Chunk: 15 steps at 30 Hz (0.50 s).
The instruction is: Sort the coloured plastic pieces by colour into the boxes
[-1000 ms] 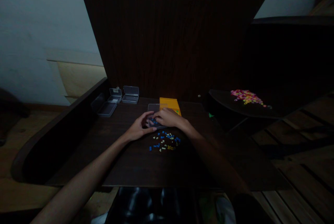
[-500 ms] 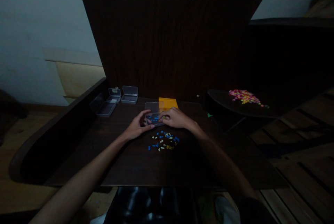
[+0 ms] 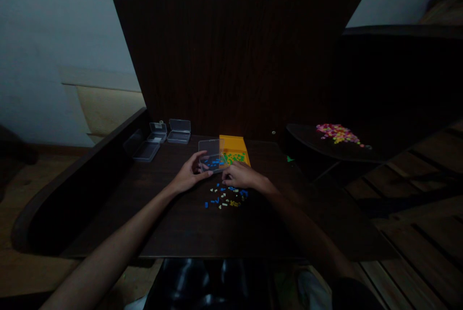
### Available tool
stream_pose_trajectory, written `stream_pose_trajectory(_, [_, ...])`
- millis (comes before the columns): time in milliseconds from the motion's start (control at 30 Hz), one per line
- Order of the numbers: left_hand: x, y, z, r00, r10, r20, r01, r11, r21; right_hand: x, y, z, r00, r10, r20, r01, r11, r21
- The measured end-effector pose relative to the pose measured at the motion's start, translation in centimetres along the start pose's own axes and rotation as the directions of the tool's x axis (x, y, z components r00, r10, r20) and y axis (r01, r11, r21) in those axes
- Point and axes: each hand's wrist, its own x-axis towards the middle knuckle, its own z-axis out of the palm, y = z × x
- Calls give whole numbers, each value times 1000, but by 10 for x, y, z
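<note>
Wide margin from loose pieces (image 3: pixel 224 204) to near edge of table (image 3: pixel 173 233); gripping clear box (image 3: pixel 217 170) with left hand (image 3: pixel 187 177); curling right hand (image 3: pixel 239 175) beside it, hold unclear.

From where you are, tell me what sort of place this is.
A dim indoor room, perhaps in a home: a pale wall, a wooden floor and a dark wooden tabletop with small loose pieces on it.

Two hands (image 3: pixel 188 175), four clear boxes (image 3: pixel 211 147), one yellow tray (image 3: pixel 233 144), one pink-and-yellow heap (image 3: pixel 340 134)
</note>
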Motion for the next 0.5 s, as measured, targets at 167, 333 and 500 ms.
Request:
stream_pose_trajectory(167, [0,-2,1,1000,6,3,-6,1000,3,-1,-2,-3,1000,-21,-15,21,999,36])
stream_pose_trajectory(333, [0,-4,0,1000,14,5,-14,1000,6,-2,-4,-24,996,-51,-71,59,990,129])
stream_pose_trajectory(500, [0,-3,0,999,-2,54,3,1000,-12,11,-6,-39,982,-15,-186,34,994,101])
